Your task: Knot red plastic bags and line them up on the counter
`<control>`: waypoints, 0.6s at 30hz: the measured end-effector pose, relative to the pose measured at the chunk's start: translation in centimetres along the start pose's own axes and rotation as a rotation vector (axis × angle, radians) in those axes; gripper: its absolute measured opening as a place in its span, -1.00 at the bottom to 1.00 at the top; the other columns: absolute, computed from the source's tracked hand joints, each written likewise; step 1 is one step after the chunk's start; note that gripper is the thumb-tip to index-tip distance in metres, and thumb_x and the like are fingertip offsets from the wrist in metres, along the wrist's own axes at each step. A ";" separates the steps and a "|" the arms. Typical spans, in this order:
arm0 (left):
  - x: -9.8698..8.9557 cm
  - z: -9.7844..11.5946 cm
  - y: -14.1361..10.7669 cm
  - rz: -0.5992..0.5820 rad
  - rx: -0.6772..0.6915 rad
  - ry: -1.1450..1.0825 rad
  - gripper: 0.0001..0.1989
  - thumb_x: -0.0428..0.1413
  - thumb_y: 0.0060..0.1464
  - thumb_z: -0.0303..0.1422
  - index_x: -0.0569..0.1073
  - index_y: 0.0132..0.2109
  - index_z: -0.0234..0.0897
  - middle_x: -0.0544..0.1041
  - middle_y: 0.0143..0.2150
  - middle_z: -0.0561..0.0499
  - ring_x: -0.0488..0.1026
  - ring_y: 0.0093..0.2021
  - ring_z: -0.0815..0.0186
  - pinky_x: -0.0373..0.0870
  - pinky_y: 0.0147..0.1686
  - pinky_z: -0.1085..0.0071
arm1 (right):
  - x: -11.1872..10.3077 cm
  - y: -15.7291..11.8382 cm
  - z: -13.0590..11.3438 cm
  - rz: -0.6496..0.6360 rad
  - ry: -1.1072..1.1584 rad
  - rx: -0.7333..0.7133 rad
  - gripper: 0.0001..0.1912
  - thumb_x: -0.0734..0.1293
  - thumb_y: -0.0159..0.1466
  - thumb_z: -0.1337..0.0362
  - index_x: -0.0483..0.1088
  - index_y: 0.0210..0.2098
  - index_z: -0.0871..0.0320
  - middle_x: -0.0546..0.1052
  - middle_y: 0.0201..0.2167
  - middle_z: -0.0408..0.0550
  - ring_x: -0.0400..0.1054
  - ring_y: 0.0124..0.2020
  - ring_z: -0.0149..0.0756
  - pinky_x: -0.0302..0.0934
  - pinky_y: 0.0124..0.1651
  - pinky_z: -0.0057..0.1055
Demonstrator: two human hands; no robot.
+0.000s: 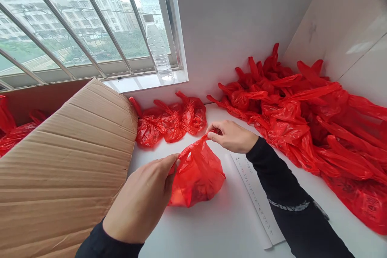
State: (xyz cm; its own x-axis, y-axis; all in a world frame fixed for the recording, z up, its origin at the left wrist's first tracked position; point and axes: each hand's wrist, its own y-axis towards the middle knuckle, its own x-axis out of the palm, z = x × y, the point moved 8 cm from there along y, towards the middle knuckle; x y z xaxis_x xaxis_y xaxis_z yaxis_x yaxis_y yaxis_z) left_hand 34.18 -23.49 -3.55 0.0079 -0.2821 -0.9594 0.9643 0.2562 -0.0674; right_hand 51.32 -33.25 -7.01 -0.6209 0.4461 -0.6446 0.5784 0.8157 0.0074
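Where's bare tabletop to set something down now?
Widest bare patch: the white table this side of the held bag, between left sleeve and notebook. Smaller strip: between that bag and three small bags. Crowded: piled bags on the right, cardboard on the left.

On the table (181, 236), a plastic bag (201, 177) was situated between the left hand (142, 193) and the right hand (234, 136). Three bags (172, 125) sat behind it, below the windowsill (130, 85). A carton (66, 165) stood left, further bags (16, 137) inside. A notebook (250, 193) lay right; beyond it, a heap of bags (284, 119). A bottle (159, 50) stood on the sill, before the window (87, 20).
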 end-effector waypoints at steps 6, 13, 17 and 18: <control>-0.5 -0.8 -0.1 0.059 -0.128 0.076 -0.71 -0.09 0.26 -0.31 0.09 -0.45 -0.18 0.23 -0.56 0.15 0.12 -0.54 0.34 0.03 -0.48 0.36 | -0.2 0.4 0.0 0.086 0.065 0.001 -0.89 0.29 0.30 0.25 0.42 -0.33 0.11 0.47 -0.44 -0.17 0.35 -0.41 -0.35 0.17 -0.36 -0.42; -3.5 -0.3 -0.8 0.489 -0.109 -0.353 -0.56 0.05 0.27 -0.14 0.14 -0.51 -0.22 0.06 -0.56 0.18 0.01 -0.55 0.43 0.02 -0.53 0.42 | 2.2 0.0 -2.3 -0.033 0.901 0.005 -0.71 0.34 0.34 0.02 0.31 -0.34 0.10 0.40 -0.55 -0.25 0.19 -0.65 -0.46 0.16 -0.67 -0.55; -3.6 -1.2 -0.7 0.555 -0.213 -0.419 -0.54 0.02 0.24 -0.14 0.08 -0.55 -0.21 0.03 -0.59 0.16 0.01 -0.58 0.44 -0.01 -0.57 0.41 | 3.3 0.0 -3.1 -0.099 1.398 0.086 -0.75 0.34 0.36 0.15 0.31 -0.37 0.14 0.55 -0.31 -0.10 0.19 -0.63 -0.55 0.02 -0.76 -0.68; -3.5 -1.3 -0.6 0.542 -0.226 -0.410 -0.53 0.01 0.23 -0.14 0.06 -0.55 -0.21 0.01 -0.59 0.16 0.00 -0.58 0.44 -0.02 -0.58 0.41 | 3.5 0.2 -2.9 -0.111 1.495 0.120 -0.78 0.31 0.38 0.20 0.31 -0.37 0.15 0.56 -0.30 -0.08 0.18 -0.64 -0.57 -0.01 -0.76 -0.70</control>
State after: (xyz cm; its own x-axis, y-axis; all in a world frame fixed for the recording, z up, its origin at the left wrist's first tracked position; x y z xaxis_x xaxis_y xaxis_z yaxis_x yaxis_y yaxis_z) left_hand 33.21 -21.43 -0.51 0.6123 -0.3740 -0.6966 0.7181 0.6317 0.2921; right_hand 47.72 -30.42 -7.06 -0.5730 0.4000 0.7153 0.4864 0.8685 -0.0961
